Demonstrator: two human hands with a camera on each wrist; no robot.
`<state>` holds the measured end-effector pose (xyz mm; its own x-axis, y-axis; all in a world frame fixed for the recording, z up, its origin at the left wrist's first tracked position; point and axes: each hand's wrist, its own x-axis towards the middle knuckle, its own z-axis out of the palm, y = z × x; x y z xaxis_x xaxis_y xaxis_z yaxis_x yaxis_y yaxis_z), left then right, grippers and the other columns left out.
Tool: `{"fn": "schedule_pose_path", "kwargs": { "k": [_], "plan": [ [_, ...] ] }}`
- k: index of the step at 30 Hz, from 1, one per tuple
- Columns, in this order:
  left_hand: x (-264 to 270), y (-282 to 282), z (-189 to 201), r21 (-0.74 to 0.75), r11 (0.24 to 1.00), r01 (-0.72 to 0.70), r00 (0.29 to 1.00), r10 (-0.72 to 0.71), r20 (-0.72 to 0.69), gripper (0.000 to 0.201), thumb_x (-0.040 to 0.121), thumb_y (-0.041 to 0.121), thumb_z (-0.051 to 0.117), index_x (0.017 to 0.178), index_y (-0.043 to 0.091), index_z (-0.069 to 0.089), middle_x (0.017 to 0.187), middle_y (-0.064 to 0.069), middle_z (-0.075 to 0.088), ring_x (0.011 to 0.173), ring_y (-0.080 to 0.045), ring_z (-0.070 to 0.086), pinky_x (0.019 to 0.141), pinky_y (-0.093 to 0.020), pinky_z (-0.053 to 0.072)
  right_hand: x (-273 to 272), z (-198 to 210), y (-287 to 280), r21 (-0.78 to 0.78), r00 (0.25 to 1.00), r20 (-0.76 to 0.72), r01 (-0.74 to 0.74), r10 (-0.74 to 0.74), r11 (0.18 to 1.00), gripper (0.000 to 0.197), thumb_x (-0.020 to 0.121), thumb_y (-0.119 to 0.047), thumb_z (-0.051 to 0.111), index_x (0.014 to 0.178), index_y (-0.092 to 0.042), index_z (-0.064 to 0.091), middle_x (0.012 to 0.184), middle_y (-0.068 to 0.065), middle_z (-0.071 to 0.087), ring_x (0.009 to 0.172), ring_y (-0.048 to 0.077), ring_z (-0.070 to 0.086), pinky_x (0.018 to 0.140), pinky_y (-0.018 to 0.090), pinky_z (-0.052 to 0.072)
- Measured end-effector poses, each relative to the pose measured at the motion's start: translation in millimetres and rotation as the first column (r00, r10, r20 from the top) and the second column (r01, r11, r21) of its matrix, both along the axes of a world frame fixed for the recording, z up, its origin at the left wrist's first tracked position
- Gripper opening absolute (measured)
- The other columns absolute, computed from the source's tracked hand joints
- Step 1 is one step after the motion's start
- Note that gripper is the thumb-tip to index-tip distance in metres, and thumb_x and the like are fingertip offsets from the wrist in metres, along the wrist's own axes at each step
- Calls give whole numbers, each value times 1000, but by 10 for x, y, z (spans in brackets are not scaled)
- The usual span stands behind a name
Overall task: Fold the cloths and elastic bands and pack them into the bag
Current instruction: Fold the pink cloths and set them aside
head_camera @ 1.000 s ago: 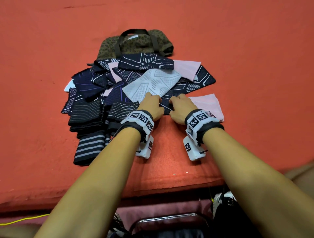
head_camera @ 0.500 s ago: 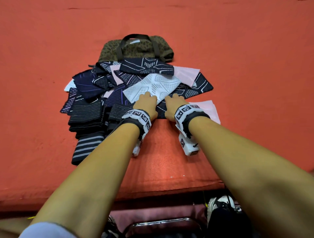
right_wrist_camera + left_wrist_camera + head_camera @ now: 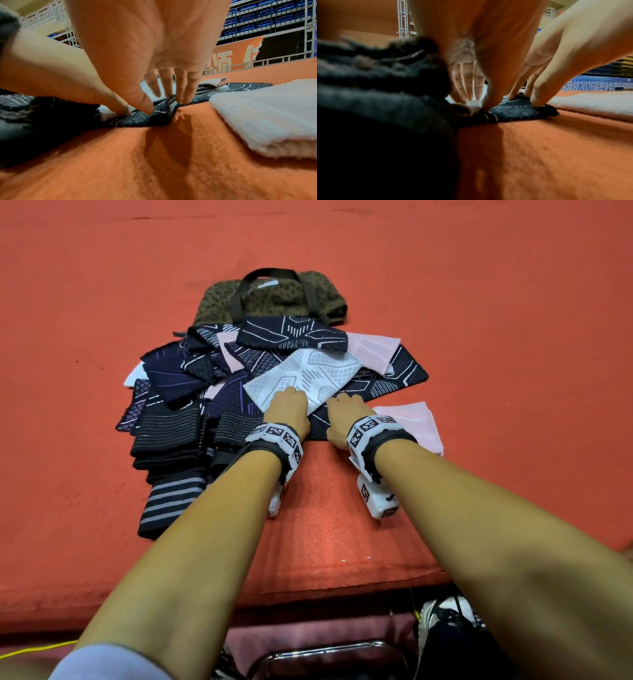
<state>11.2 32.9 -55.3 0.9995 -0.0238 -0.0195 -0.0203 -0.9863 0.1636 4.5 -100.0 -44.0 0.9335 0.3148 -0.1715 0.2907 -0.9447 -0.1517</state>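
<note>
Both hands sit slightly farther up the pile than half a second ago, fingers now over the near edge of the white patterned cloth (image 3: 301, 373).

Left hand (image 3: 287, 412): fingers straight and spread, tips down on the white cloth; thumb tip pressed on the near corner of a dark navy cloth (image 3: 513, 111) lying under it. No curl round anything.

Right hand (image 3: 346, 419): just beside the left, at its 3 o'clock. Thumb and fingers (image 3: 180, 86) straight, tips pressing the same navy cloth, which bunches into a small ridge between thumb and fingers. Whether this counts as a true pinch, cannot tell; it reads as pressing.

Pile of cloths, navy, white and pink, lies mid-table on the orange table cover (image 3: 513, 302). Bag (image 3: 270, 299), leopard print with dark handles, at 12 o'clock of the pile, touching its far edge. Striped elastic bands (image 3: 171, 440) stacked at 9 o'clock of the left hand. Folded pink cloth (image 3: 414, 422) lies apart at 3 o'clock of the right wrist.
</note>
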Motion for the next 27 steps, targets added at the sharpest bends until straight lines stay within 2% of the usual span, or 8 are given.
{"fn": "schedule_pose_path", "kwargs": {
  "k": [5,8,13,15,17,21,24,27],
  "plan": [
    [-8,-32,60,-3,999,-37,999,37,8,17,88,1,54,103,0,62,113,-18,60,106,-37,58,82,-42,49,-21,0,-60,11,1000,-5,1,-1,1000,37,87,-17,57,122,-6,51,127,13,48,117,35,44,92,41,43],
    [-45,-41,65,-76,997,-19,999,22,44,18,88,2,50,104,2,59,110,-19,62,103,-38,57,80,-42,46,-39,-7,-73,29,1000,-11,10,-10,1000,40,87,-16,56,124,-6,48,128,14,49,117,36,45,91,40,41],
    [-164,-89,67,-189,977,103,993,-92,69,16,86,4,51,100,5,58,100,-18,66,94,-36,58,70,-34,37,-45,7,-89,124,998,-42,61,-56,990,60,86,-15,55,140,-7,29,123,17,55,116,38,46,79,40,41],
    [-218,-99,51,-225,963,147,988,-135,70,15,86,5,51,99,7,57,98,-17,67,92,-35,59,71,-34,39,-70,18,-118,136,995,-64,82,-73,987,67,86,-14,54,145,-10,22,122,17,56,116,39,46,80,41,44],
    [-266,-94,41,-249,955,161,987,-148,71,13,85,7,53,97,10,58,95,-14,68,90,-33,59,72,-35,42,-101,21,-143,132,993,-81,94,-84,987,66,86,-13,54,145,-12,25,122,16,57,114,39,49,81,42,46],
    [-378,-93,58,-288,945,155,988,-143,62,8,81,13,58,89,12,60,88,-6,65,82,-23,55,67,-29,35,-204,66,-212,182,993,-21,117,-115,976,47,82,-16,52,129,-11,42,115,20,59,102,39,57,78,41,50],
    [-468,-134,30,-320,936,148,989,-148,26,8,77,14,62,83,11,59,87,-5,62,81,-22,55,67,-30,37,-361,61,-251,184,994,13,108,-113,977,51,84,-16,51,134,-10,44,119,20,60,109,39,57,85,43,51],
    [-549,-154,-61,-325,936,135,989,-149,-19,7,77,14,64,82,14,60,90,-3,61,84,-20,55,70,-29,38,-530,18,-227,126,992,-26,129,-127,984,46,89,-18,51,133,-9,44,117,18,61,108,37,59,82,39,48]
  ]
}}
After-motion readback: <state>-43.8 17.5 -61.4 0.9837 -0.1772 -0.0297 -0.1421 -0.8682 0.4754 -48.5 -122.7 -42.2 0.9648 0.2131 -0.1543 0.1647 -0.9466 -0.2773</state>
